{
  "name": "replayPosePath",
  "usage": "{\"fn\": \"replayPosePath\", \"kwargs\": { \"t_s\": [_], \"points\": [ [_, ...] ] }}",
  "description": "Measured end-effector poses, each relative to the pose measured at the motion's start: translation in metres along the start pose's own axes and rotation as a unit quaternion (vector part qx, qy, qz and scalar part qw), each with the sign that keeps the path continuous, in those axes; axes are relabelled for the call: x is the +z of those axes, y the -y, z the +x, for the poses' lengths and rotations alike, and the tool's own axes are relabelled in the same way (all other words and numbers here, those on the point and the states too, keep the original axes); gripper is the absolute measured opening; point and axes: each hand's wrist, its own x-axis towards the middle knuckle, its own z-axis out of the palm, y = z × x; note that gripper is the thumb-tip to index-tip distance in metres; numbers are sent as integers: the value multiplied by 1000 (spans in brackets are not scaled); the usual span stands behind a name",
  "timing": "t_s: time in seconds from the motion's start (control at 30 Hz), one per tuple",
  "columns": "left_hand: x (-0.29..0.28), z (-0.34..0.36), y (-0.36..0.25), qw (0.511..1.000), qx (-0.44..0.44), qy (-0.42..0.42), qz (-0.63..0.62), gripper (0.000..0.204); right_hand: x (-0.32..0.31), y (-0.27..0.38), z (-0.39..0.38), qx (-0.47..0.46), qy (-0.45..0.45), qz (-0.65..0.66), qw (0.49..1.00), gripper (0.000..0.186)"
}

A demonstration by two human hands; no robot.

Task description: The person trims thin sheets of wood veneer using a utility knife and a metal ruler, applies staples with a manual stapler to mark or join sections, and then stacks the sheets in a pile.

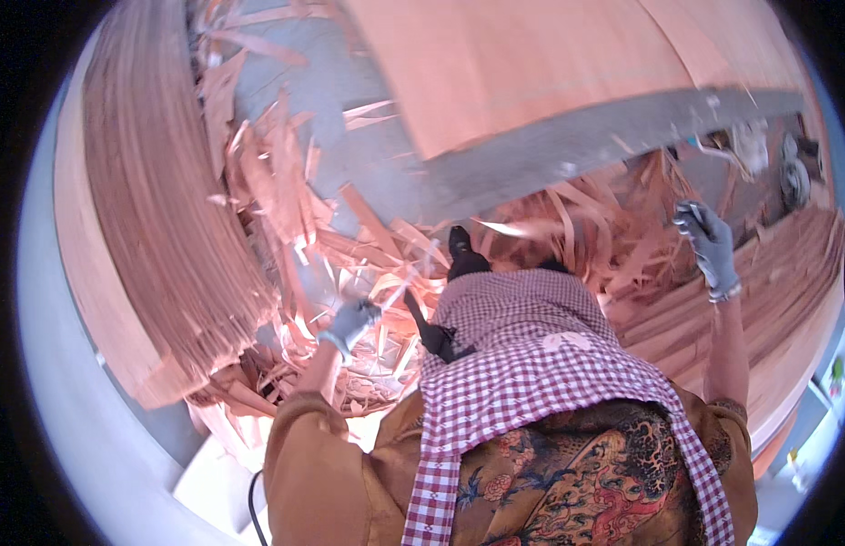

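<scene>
My left hand [354, 320], in a grey glove, is held over a litter of wood veneer strips [377, 264], left of my apron. Its fingers look curled and somewhat blurred; whether they hold anything is hidden. My right hand [709, 246], also gloved in grey, is raised at the right with bent fingers. Something small and pale shows at its fingertips, too small to name. Beyond it, a table [568, 159] with a grey edge carries large, thin sheets of reddish veneer [531, 64].
A tall stack of veneer sheets [158, 191] stands at the left, and another stack [759, 282] lies at the right. Torn strips cover much of the grey floor [349, 173]. A dark strap-like thing [431, 332] hangs by my checked apron [531, 364].
</scene>
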Motion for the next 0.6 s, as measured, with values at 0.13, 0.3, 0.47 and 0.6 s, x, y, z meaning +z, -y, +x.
{"fn": "replayPosePath", "kwargs": {
  "t_s": [0.13, 0.3, 0.47, 0.6],
  "points": [
    [-26, -57, 126, 975, -92, -62, 192, 16, 75, 153, 31, -283, -22, -58, 957, 26],
    [-2, -81, 240, 983, -126, -72, 111, 29, 161, 209, 121, -455, -20, -294, 840, 24],
    [30, -71, 200, 979, -30, -102, -171, 13, 210, 192, 139, -403, -24, -325, 855, 22],
    [75, -66, 230, 946, 24, -171, -274, 12, 231, 157, 150, -470, -110, -410, 774, 30]
  ]
}}
